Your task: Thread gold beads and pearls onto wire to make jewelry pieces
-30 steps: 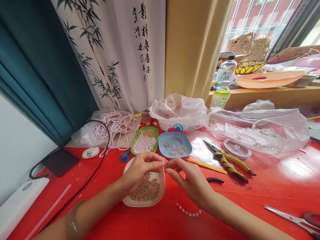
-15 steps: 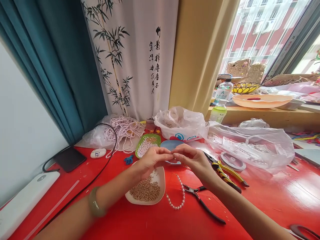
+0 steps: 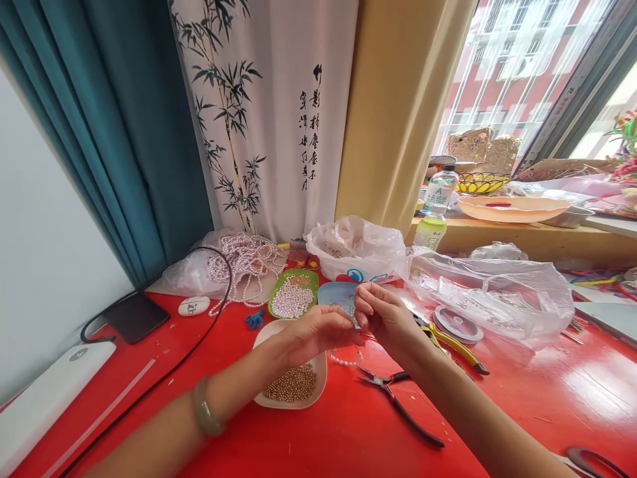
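A strand of small white pearl beads (image 3: 347, 362) shows as a short curve just below my left hand (image 3: 318, 333), which covers the rest of it. My left fingers are closed together and seem to hold the strand's upper part. Close by on the right, my right hand (image 3: 382, 311) has thumb and fingers pinched; whatever sits between them is too small to make out. Under my left forearm lies a white dish (image 3: 318, 388) of gold beads (image 3: 292, 384). Behind the hands is a blue tray (image 3: 331, 293) with small bits in it.
Black-handled pliers (image 3: 393, 392) lie right of the dish, with yellow-handled pliers (image 3: 460, 348) and a clear spool (image 3: 458, 323) farther back. A green tray (image 3: 273, 292) holds pearl beads. Plastic bags (image 3: 497, 292) line the back. A black cable (image 3: 199, 345) crosses the left side.
My hands have come slightly apart, the right fingers rising and the left hand moving lower and right. The bead strand has been drawn up, so less of its loop shows.
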`<state>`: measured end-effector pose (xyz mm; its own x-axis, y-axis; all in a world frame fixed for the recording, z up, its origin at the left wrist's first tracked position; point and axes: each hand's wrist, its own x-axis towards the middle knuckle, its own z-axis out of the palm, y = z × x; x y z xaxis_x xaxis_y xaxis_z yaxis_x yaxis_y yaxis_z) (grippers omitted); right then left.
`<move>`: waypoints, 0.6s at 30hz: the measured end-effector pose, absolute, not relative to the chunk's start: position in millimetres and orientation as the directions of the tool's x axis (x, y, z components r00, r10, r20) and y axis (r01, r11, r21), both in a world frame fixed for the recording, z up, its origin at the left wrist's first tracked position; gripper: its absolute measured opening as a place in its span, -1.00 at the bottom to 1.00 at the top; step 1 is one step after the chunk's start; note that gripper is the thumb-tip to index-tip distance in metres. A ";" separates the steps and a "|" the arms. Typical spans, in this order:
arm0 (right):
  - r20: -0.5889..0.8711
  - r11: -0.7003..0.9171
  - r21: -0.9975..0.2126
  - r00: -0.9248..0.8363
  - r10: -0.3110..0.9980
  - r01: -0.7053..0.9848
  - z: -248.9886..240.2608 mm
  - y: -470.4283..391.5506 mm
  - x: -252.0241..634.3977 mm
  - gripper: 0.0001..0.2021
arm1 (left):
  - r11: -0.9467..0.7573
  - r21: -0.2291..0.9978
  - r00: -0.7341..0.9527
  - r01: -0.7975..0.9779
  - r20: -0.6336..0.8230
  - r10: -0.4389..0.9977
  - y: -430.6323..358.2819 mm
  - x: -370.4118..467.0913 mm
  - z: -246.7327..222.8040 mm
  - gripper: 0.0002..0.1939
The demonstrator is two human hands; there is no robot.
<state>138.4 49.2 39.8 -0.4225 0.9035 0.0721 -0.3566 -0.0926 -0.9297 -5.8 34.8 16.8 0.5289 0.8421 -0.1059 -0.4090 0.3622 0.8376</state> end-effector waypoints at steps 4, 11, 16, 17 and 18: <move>0.050 -0.121 -0.909 -0.392 0.918 -0.399 39.0 50.6 139.1 -0.71 | 0.386 0.815 0.543 -0.432 -0.107 0.833 33.1 -5.7 18.1 -0.96; 0.061 -0.107 -0.883 -0.337 0.940 -0.456 39.4 57.5 142.0 -0.70 | 0.419 0.803 0.545 -0.423 -0.144 0.826 29.4 -4.1 12.2 -0.96; 0.086 -0.064 -0.876 -0.284 0.955 -0.478 42.0 67.3 151.9 -0.66 | 0.446 0.818 0.536 -0.364 -0.208 0.818 20.6 -2.5 9.2 -0.98; 0.088 -0.059 -0.877 -0.280 0.956 -0.477 41.5 68.7 153.1 -0.65 | 0.444 0.824 0.528 -0.351 -0.217 0.821 19.0 -2.2 8.1 -0.98; 0.089 -0.056 -0.880 -0.280 0.956 -0.471 40.5 69.8 153.8 -0.65 | 0.438 0.833 0.522 -0.338 -0.222 0.824 17.8 -1.9 6.7 -0.98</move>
